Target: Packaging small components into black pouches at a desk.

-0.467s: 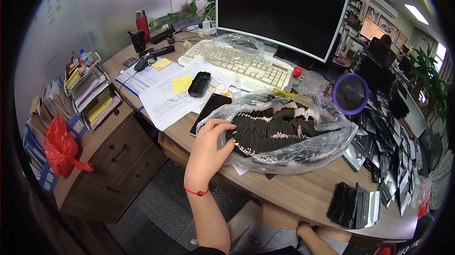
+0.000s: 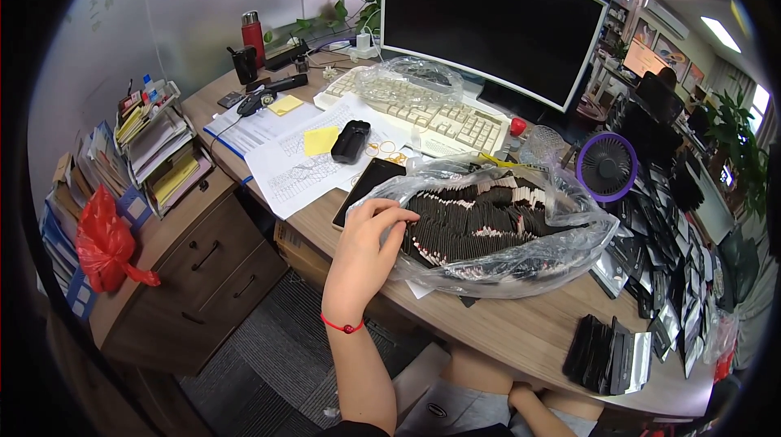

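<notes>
My left hand (image 2: 364,254), with a red cord bracelet at its wrist, rests at the left end of a clear plastic bag (image 2: 521,278). Its fingers are bent, thumb drawn in near the index finger at the packed rows. What lies between them is hidden. The opened bag holds tightly packed thin black packets (image 2: 464,230) standing on edge, some with pale and red edges. My right hand (image 2: 521,395) lies low on my lap, its fingers out of sight.
A bundle of black packets (image 2: 598,356) stands near the front right edge, with a large heap of black and silver packets (image 2: 667,274) beyond. A purple fan (image 2: 606,166), keyboard (image 2: 431,116), monitor (image 2: 488,26), phone (image 2: 370,185) and open black case (image 2: 351,141) surround the bag.
My left thumb has moved in closer to the index finger at the bag's left end. The whole view has shifted slightly; my right hand stays on my lap.
</notes>
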{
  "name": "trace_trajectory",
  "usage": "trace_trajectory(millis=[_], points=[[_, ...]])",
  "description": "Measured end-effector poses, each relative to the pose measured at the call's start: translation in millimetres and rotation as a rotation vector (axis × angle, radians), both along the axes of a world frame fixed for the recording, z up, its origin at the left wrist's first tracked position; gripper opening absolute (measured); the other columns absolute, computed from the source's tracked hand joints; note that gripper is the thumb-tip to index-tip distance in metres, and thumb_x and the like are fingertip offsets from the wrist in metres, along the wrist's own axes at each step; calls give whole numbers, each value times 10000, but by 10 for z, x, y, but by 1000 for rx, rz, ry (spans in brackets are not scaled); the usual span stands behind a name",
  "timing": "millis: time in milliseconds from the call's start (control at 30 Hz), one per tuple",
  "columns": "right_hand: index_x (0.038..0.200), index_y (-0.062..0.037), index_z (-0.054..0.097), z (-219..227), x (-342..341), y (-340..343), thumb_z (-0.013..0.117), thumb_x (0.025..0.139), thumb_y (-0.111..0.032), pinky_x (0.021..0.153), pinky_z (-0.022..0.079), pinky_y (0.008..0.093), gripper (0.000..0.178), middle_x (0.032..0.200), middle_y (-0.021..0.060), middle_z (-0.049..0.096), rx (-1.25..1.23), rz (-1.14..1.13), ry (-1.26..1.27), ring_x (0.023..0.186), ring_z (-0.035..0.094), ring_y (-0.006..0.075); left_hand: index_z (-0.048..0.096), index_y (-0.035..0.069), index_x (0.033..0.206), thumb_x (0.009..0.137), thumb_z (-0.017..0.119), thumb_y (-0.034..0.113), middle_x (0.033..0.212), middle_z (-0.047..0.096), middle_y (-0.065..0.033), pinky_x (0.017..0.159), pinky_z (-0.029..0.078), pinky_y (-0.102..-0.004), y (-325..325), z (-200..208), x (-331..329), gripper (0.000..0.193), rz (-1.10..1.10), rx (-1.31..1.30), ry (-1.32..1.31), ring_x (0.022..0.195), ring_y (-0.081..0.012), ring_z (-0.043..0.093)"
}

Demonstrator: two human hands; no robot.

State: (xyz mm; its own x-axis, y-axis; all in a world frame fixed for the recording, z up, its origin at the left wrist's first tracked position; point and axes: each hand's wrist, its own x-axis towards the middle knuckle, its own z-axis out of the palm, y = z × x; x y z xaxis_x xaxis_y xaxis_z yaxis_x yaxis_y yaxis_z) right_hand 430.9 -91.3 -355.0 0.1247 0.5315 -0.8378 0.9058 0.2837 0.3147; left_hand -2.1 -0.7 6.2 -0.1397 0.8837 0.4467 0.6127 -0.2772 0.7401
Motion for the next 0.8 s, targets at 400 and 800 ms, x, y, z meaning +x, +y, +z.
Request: trace_trajectory(millis=[400, 800], points=[[1314, -71, 523, 403, -183, 29, 619, 803, -189, 880, 481, 539, 534, 1437, 129, 418, -28, -102, 68, 1271, 455, 334, 646, 38, 1027, 897, 511, 91, 1106, 577, -122, 968, 374, -349, -26, 49, 105, 194, 98, 52, 15, 1095, -306, 509], [1321, -79, 524, -164, 137, -114, 470, 911, -208, 1026, 318, 600, 433, 1460, 155, 372, 170, -250, 245, 1325, 378, 367, 666, 38, 1001, 879, 503, 72, 1119, 567, -135, 965, 369, -355, 75, -12, 158, 206, 108, 41, 113, 1103, -298, 487]])
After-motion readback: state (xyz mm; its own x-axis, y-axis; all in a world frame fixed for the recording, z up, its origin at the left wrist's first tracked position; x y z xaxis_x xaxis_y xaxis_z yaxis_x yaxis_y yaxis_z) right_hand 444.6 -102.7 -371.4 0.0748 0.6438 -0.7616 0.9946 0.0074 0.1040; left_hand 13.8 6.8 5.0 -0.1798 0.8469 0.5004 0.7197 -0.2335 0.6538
